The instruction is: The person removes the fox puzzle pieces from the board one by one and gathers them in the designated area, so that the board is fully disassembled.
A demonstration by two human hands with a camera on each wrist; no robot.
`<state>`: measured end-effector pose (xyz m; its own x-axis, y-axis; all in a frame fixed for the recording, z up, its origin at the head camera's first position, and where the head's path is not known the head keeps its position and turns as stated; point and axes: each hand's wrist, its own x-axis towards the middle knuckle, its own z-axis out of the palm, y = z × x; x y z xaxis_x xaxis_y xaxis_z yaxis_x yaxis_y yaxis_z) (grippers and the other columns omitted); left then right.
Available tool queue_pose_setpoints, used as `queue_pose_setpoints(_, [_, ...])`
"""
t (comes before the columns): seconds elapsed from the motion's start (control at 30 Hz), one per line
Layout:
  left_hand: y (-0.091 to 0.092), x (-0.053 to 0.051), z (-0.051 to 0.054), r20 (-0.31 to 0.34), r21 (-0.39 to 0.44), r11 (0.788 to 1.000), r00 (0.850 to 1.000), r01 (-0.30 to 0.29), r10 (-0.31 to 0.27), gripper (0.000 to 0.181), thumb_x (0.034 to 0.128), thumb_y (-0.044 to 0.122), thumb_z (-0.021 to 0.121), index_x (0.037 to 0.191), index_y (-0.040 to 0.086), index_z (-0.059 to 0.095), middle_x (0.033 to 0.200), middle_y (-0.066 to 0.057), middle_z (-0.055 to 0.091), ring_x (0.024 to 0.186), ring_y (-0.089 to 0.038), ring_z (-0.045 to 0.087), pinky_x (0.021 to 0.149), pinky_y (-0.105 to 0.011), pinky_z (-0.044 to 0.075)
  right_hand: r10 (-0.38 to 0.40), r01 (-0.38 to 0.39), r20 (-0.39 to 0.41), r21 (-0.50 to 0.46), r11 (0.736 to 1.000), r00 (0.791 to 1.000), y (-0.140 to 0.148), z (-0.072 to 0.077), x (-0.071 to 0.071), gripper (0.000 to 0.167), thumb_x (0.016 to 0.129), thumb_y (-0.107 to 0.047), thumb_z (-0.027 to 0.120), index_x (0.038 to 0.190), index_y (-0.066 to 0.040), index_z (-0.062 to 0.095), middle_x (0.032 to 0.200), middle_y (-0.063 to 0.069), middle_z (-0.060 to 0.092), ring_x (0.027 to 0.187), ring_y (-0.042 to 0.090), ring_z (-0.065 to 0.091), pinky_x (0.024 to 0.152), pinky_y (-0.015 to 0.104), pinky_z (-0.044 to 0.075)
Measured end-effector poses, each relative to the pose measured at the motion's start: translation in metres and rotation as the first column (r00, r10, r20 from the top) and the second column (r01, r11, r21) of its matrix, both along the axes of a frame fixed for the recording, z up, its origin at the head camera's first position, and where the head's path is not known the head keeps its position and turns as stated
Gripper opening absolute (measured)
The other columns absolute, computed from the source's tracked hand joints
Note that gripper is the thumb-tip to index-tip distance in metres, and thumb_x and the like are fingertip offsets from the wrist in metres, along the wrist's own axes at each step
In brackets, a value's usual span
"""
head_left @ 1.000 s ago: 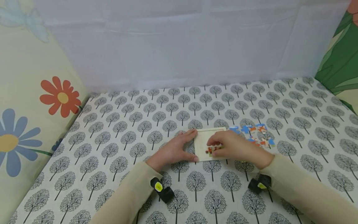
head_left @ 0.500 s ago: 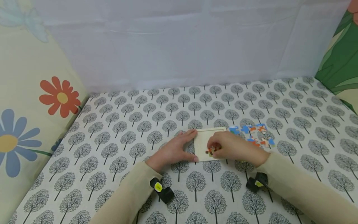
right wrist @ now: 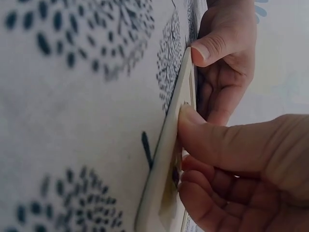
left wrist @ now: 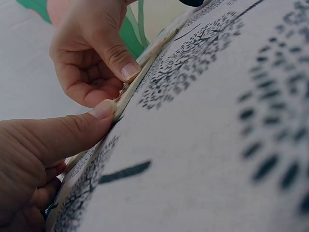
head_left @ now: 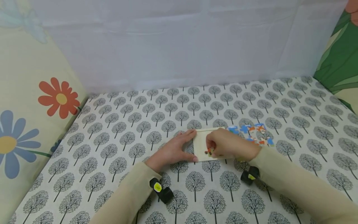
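Observation:
A pale wooden puzzle tray (head_left: 200, 143) with a raised rim lies flat on the cloth. My left hand (head_left: 175, 148) holds its left side, with the thumb at the near corner and the fingers at the far corner. Over the tray's right part, my right hand (head_left: 227, 143) pinches a small red, brown and green puzzle piece (head_left: 209, 151) low against the bottom. Its fingers and palm hide most of that piece and the tray's right side. The right wrist view shows the right thumb (right wrist: 193, 121) pressing down at the near rim, with a dark-coloured bit of piece (right wrist: 175, 174) beside the fingers.
Several loose puzzle pieces (head_left: 258, 133), blue, orange and white, lie right of the tray, partly behind the right hand. Tree-print cloth (head_left: 156, 118) covers the table. A white sheet (head_left: 179, 46) hangs behind, with flower-painted panels at both sides.
My right hand has turned and its wrist has shifted left and slightly up, while the fingers stay at the same piece. The left hand and tray keep their place.

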<state>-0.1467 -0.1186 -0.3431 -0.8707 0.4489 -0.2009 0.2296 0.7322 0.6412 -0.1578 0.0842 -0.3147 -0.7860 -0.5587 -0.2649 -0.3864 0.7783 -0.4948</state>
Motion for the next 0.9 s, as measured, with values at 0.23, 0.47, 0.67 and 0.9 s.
queue_pose_setpoints(0.23, [-0.001, 0.001, 0.0, -0.001, 0.012, 1.0, 1.0, 0.0, 0.0, 0.094, 0.07, 0.033, 0.079, 0.147, 0.021, 0.025, 0.154, 0.004, 0.014, 0.141, -0.035, 0.005, 0.114, -0.051, 0.006, 0.041, -0.042, 0.031, 0.013, 0.999, 0.999, 0.0, 0.001, -0.008, 0.02, 0.068, -0.006, 0.078, 0.073, -0.012, 0.06, 0.069, 0.0, 0.055, 0.064, 0.014, 0.049, 0.06, 0.024, 0.043])
queue_pose_setpoints(0.47, [0.0, 0.0, -0.001, 0.0, 0.014, 1.0, 1.0, 0.003, -0.003, 0.095, 0.0699, 0.032, 0.079, 0.147, 0.021, 0.024, 0.154, 0.004, 0.014, 0.141, -0.035, 0.005, 0.114, -0.05, 0.005, 0.059, -0.06, 0.06, 0.009, 0.998, 0.996, 0.003, -0.002, -0.014, 0.021, 0.066, -0.009, 0.079, 0.074, -0.012, 0.059, 0.071, -0.001, 0.057, 0.066, 0.012, 0.051, 0.061, 0.022, 0.045])
queue_pose_setpoints(0.67, [0.001, 0.0, 0.0, -0.004, 0.001, 1.0, 1.0, 0.0, 0.0, 0.096, 0.0686, 0.034, 0.079, 0.147, 0.022, 0.024, 0.154, 0.004, 0.014, 0.141, -0.035, 0.006, 0.114, -0.05, 0.006, 0.075, -0.074, 0.084, -0.013, 0.997, 0.994, 0.006, -0.003, -0.017, 0.02, 0.07, -0.008, 0.077, 0.077, -0.012, 0.058, 0.073, -0.001, 0.056, 0.066, 0.012, 0.049, 0.06, 0.022, 0.044])
queue_pose_setpoints(0.9, [0.001, -0.001, 0.0, -0.011, -0.017, 1.0, 1.0, 0.003, -0.003, 0.098, 0.0682, 0.037, 0.079, 0.147, 0.022, 0.023, 0.154, 0.004, 0.014, 0.141, -0.035, 0.006, 0.114, -0.05, 0.007, 0.098, -0.097, 0.081, -0.02, 0.995, 0.992, 0.007, -0.002, -0.017, 0.02, 0.071, -0.007, 0.076, 0.079, -0.013, 0.059, 0.073, -0.001, 0.054, 0.066, 0.012, 0.048, 0.059, 0.022, 0.043])
